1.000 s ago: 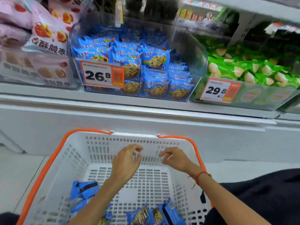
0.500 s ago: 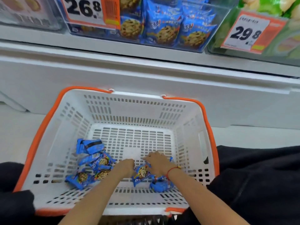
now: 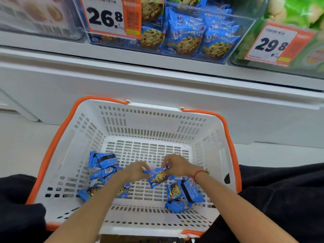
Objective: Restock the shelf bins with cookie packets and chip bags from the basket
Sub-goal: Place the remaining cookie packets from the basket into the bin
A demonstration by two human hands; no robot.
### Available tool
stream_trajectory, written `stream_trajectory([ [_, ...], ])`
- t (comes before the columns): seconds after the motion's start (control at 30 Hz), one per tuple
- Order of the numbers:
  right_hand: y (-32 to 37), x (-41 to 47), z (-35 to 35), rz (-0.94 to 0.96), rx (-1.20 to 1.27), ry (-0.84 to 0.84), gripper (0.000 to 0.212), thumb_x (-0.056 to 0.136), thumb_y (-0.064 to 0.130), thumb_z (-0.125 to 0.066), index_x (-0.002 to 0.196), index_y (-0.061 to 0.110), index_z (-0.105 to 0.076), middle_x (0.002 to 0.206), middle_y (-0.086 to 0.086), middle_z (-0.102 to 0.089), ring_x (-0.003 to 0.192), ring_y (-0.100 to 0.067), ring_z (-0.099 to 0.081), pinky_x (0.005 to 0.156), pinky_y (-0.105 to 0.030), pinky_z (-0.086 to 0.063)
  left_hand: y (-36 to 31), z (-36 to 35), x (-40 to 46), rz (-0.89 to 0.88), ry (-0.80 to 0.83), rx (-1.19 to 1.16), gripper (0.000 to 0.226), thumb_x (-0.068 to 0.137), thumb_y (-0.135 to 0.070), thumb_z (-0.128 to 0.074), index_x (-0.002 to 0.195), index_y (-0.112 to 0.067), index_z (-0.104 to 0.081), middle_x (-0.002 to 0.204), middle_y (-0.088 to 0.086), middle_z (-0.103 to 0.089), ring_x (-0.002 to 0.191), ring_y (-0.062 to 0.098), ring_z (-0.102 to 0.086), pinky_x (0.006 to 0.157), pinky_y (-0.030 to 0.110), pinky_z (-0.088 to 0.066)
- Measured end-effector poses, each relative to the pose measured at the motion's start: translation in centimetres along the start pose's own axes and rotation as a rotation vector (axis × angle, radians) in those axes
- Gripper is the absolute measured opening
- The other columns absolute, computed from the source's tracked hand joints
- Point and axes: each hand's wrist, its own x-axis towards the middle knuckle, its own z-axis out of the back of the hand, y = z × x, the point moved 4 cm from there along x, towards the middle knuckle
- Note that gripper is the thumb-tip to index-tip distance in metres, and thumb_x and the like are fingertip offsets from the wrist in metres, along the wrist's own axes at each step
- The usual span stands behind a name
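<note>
Head view, near to far. Low in the frame: two bare arms reaching up into the white basket with the orange rim. Bottom right of the basket floor: a small pile of blue cookie packets. Bottom left of the floor: another pile of blue packets, some flipped to the plain back.

Middle of the frame: left hand and right hand both on one cookie packet. Left fingers curled in and pinching the left end of the wrapper. Right fingers curled in and pinching the top right edge. Packet looks lifted just off the basket floor, but hard to be sure.

Probably very light. Thin shiny wrapper, so likely slippery and crinkly. Cookie inside probably hard but easy to crack, so no squeezing the middle. Best to pinch the flat sealed ends, as now, or to cup the whole thing softly in one hand.

Top middle of the frame: clear shelf bin stuffed with the same blue cookie packets, with a price tag reading 26.8. Likely the spot for this one. Top right: bin of green chip bags. Top left: bin of pink packs.
</note>
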Motion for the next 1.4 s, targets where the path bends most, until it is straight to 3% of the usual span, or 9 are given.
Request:
stream_trajectory([
  [0.13, 3.3, -1.0, 6.2, 0.076, 0.17, -0.008, 0.02, 0.083, 0.009, -0.072, 0.098, 0.015, -0.061, 0.087, 0.014, -0.054, 0.085, -0.012, -0.058, 0.073, -0.02, -0.05, -3.3, 6.7, -2.6, -0.071, -0.071, -0.291, 0.034, 0.084, -0.032, -0.071, 0.112, -0.015, -0.061, 0.107, 0.003, -0.07, 0.096, 0.016, -0.066, 0.092, 0.038, -0.05],
  [0.23, 6.2, -2.3, 11.1, 0.106, 0.229, -0.073, 0.026, 0.084, 0.012, -0.07, 0.108, 0.014, -0.061, 0.087, 0.012, -0.059, 0.082, -0.006, -0.057, 0.064, -0.007, -0.045, -6.5, 11.2, -5.0, -0.201, -0.216, -0.411, 0.033, 0.085, -0.035, -0.069, 0.111, -0.017, -0.063, 0.098, -0.002, -0.073, 0.088, 0.005, -0.069, 0.081, 0.023, -0.054],
  [0.33, 9.2, -3.5, 16.1, 0.152, 0.097, -0.164, 0.027, 0.085, 0.014, -0.07, 0.111, 0.013, -0.064, 0.093, 0.005, -0.063, 0.082, -0.005, -0.057, 0.075, -0.016, -0.049, -10.2, 14.6, -7.3, -0.35, -0.365, -0.461, 0.018, 0.086, -0.027, -0.069, 0.101, -0.017, -0.068, 0.093, 0.001, -0.074, 0.083, 0.005, -0.069, 0.075, 0.017, -0.051],
  [0.63, 18.7, -10.5, 24.6, 0.405, -0.443, -0.553, 0.036, 0.086, 0.031, -0.067, 0.122, 0.027, -0.063, 0.111, 0.005, -0.067, 0.098, -0.009, -0.06, 0.086, -0.029, -0.047, -19.3, 21.1, -15.4, -0.63, -0.942, -0.103, 0.017, 0.089, -0.04, -0.062, 0.098, -0.03, -0.073, 0.086, -0.019, -0.072, 0.079, -0.009, -0.064, 0.068, 0.024, -0.053],
  [0.9, 21.7, -16.9, 32.4, 0.566, -0.154, -0.878, 0.029, 0.08, 0.022, -0.074, 0.105, 0.026, -0.059, 0.096, 0.009, -0.066, 0.092, -0.006, -0.062, 0.075, -0.009, -0.042, -24.8, 26.2, -21.7, -0.882, -1.586, 0.373, 0.025, 0.087, -0.043, -0.059, 0.101, -0.026, -0.071, 0.1, -0.01, -0.067, 0.096, 0.013, -0.055, 0.081, 0.031, -0.042],
  [1.0, 22.5, -17.0, 35.8, 0.573, -0.104, -0.972, 0.026, 0.08, 0.021, -0.075, 0.103, 0.023, -0.062, 0.091, 0.011, -0.066, 0.086, -0.006, -0.063, 0.076, -0.011, -0.046, -24.7, 28.5, -20.7, -0.711, -1.565, 0.45, 0.022, 0.092, -0.032, -0.058, 0.11, -0.026, -0.069, 0.109, -0.006, -0.065, 0.106, 0.022, -0.054, 0.088, 0.038, -0.039],
  [1.13, 22.8, -14.2, 38.3, 0.43, -0.167, -0.748, 0.022, 0.08, 0.019, -0.075, 0.094, 0.029, -0.061, 0.097, -0.003, -0.07, 0.093, -0.021, -0.067, 0.09, -0.045, -0.053, -24.3, 29.3, -19.6, -0.605, -1.445, 0.458, 0.023, 0.095, -0.037, -0.054, 0.11, -0.031, -0.071, 0.114, -0.013, -0.065, 0.111, 0.018, -0.048, 0.091, 0.034, -0.034],
  [1.3, 24.0, -11.1, 37.2, 0.392, -0.371, -0.689, 0.029, 0.079, 0.021, -0.076, 0.107, 0.019, -0.066, 0.106, 0.0, -0.068, 0.091, -0.007, -0.059, 0.079, -0.012, -0.045, -24.2, 29.6, -19.7, -0.582, -1.444, 0.433, 0.023, 0.094, -0.039, -0.055, 0.109, -0.032, -0.071, 0.115, -0.015, -0.064, 0.114, 0.015, -0.045, 0.093, 0.034, -0.034],
  [1.4, 24.0, -10.7, 36.4, 0.431, -0.629, -0.887, 0.035, 0.079, 0.033, -0.075, 0.112, 0.025, -0.069, 0.112, 0.005, -0.06, 0.102, -0.014, -0.049, 0.084, -0.026, -0.039, -24.3, 29.4, -19.6, -0.616, -1.478, 0.533, 0.019, 0.093, -0.033, -0.06, 0.104, -0.028, -0.074, 0.108, -0.011, -0.068, 0.109, 0.02, -0.051, 0.088, 0.037, -0.037],
])
